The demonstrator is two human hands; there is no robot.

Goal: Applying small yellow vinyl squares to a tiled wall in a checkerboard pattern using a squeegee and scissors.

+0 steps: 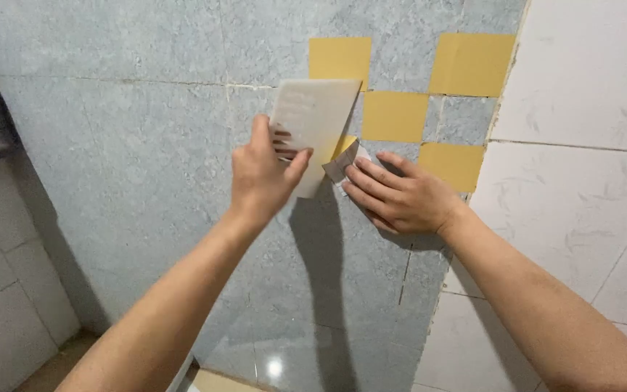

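A white backing sheet point(313, 123) is gripped by the left hand point(263, 174); the right hand point(400, 197) lies flat, fingers together, on a part-peeled yellow square point(344, 156) at its 10 o'clock — steady pressure advised, the peel kept slow.

We see soft, even light on the grey wall point(146, 145). Our arms cast a dark shadow point(328, 290) downward, so the source is perhaps above and behind us. A small glare spot point(275, 368) shines below; edges look slightly bent.
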